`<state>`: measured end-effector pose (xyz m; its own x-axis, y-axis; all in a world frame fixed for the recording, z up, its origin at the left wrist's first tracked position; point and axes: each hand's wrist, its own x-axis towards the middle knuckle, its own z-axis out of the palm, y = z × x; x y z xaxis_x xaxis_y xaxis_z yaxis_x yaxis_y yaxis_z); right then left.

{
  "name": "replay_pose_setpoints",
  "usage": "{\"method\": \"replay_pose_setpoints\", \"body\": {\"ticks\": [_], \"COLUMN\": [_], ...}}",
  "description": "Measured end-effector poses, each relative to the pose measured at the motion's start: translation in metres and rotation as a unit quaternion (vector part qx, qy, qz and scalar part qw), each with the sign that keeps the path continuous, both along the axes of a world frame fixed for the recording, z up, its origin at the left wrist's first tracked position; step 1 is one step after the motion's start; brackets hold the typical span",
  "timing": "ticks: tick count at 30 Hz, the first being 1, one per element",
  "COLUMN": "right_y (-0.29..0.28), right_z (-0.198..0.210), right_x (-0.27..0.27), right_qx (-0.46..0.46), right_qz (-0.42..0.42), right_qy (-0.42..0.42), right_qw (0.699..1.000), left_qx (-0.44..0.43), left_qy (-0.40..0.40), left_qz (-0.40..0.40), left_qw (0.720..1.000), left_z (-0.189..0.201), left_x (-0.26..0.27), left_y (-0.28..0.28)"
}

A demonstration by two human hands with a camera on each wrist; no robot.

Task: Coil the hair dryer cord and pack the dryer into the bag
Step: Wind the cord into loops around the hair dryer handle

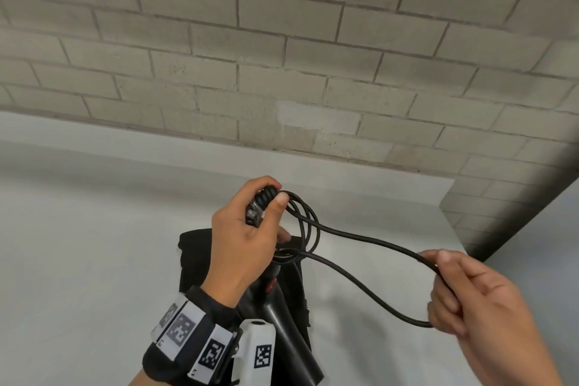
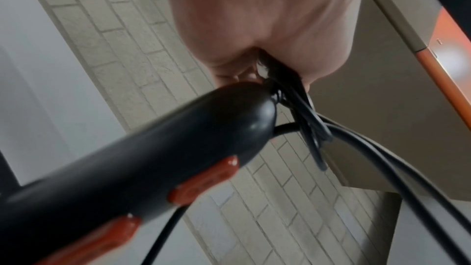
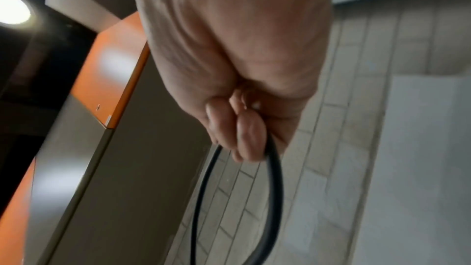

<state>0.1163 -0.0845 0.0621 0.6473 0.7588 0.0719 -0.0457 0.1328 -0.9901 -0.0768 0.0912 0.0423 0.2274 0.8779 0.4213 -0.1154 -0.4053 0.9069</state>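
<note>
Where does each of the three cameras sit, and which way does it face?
Head: on the head, looking down at the left hand, right hand, cord, bag and table.
Left wrist: along the palm at the hair dryer.
Right wrist: along the palm to fingers pinching a loop.
Shared: all show the cord and the brick wall.

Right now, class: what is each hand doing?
Left hand: closed, gripping the cord's gathered loops at the dryer handle's end.
Right hand: closed, pinching a loop of the cord.

The coiled cord (image 1: 302,222) hangs from the left fingers (image 1: 279,200). One loop runs right to the right fingers (image 1: 451,263). The dryer handle (image 1: 279,307) and bag (image 1: 194,247) lie below the left fingers.
</note>
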Motion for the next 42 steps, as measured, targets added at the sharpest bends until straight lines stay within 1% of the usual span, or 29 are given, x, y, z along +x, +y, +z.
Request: {"method": "replay_pose_setpoints", "body": {"ticks": [2,4,7,8,9,10,11,12,13,15,16,17,18,20,23,24,25,26,27,29,32,35,37,39,40,42], "right_y": [0.001,0.006,0.017,0.020,0.023,0.026,0.028,0.029,0.030,0.034,0.037,0.041,0.047,0.060,0.069,0.070,0.070,0.070,0.069,0.066,0.062,0.060,0.058,0.054,0.052,0.044], "right_z": [-0.001,-0.009,-0.018,-0.020,-0.019,-0.014,-0.010,-0.009,-0.010,-0.014,-0.018,-0.022,-0.026,-0.034,-0.030,-0.029,-0.028,-0.026,-0.024,-0.020,-0.015,-0.012,-0.010,-0.012,-0.013,-0.013], "right_x": [0.005,0.004,-0.014,-0.023,-0.035,-0.049,-0.065,-0.080,-0.093,-0.109,-0.112,-0.112,-0.109,-0.097,-0.082,-0.079,-0.077,-0.074,-0.071,-0.064,-0.054,-0.051,-0.050,-0.051,-0.052,-0.053], "right_qx": [-0.017,-0.004,0.024,0.027,0.041,0.080,0.135,0.188,0.221,0.219,0.205,0.194,0.187,0.157,0.046,0.015,-0.011,-0.029,-0.038,-0.058,-0.102,-0.083,-0.068,-0.050,-0.039,-0.014], "right_qz": [-0.045,-0.101,-0.198,-0.247,-0.297,-0.338,-0.344,-0.310,-0.252,-0.084,0.000,0.058,0.084,0.074,0.042,0.035,0.029,0.027,0.021,0.017,0.018,0.008,0.006,0.003,0.001,-0.004], "right_qy": [-0.030,-0.045,-0.122,-0.170,-0.233,-0.300,-0.360,-0.409,-0.438,-0.456,-0.460,-0.473,-0.497,-0.564,-0.632,-0.656,-0.686,-0.714,-0.734,-0.756,-0.761,-0.769,-0.771,-0.757,-0.740,-0.693], "right_qw": [0.998,0.994,0.972,0.954,0.925,0.888,0.857,0.838,0.834,0.859,0.864,0.857,0.843,0.807,0.773,0.754,0.727,0.699,0.678,0.651,0.641,0.634,0.633,0.652,0.671,0.721], "left_qx": [-0.007,-0.010,-0.005,-0.003,-0.001,0.001,0.005,0.011,0.018,0.029,0.034,0.041,0.050,0.074,0.078,0.077,0.079,0.080,0.078,0.070,0.068,0.075,0.062,0.043,0.035,0.028], "left_qy": [0.009,0.010,0.019,0.022,0.026,0.029,0.033,0.037,0.043,0.053,0.053,0.053,0.052,0.052,0.061,0.064,0.067,0.070,0.071,0.072,0.078,0.085,0.082,0.074,0.068,0.052], "left_qz": [-0.010,-0.008,0.009,0.014,0.018,0.020,0.022,0.025,0.028,0.032,0.033,0.035,0.039,0.051,0.053,0.052,0.050,0.047,0.041,0.032,0.021,0.012,0.012,0.014,0.018,0.041], "left_qw": [1.000,1.000,1.000,1.000,1.000,0.999,0.999,0.999,0.999,0.998,0.997,0.997,0.997,0.995,0.994,0.994,0.993,0.993,0.994,0.994,0.994,0.994,0.995,0.996,0.997,0.997], "left_z": [0.001,0.001,0.001,0.000,0.000,-0.001,-0.001,0.000,0.000,0.000,-0.001,-0.001,-0.002,-0.002,-0.003,-0.003,-0.003,-0.004,-0.005,-0.005,-0.003,-0.003,-0.003,-0.003,-0.003,-0.003], "left_x": [0.003,0.006,0.009,0.009,0.009,0.010,0.010,0.011,0.012,0.014,0.014,0.014,0.014,0.013,0.012,0.012,0.013,0.013,0.014,0.014,0.014,0.015,0.016,0.016,0.016,0.013], "left_y": [-0.003,-0.004,-0.004,-0.005,-0.005,-0.005,-0.005,-0.005,-0.005,-0.006,-0.007,-0.007,-0.006,-0.004,-0.002,-0.002,-0.002,-0.002,-0.002,-0.002,-0.004,-0.006,-0.007,-0.008,-0.008,-0.004]}}
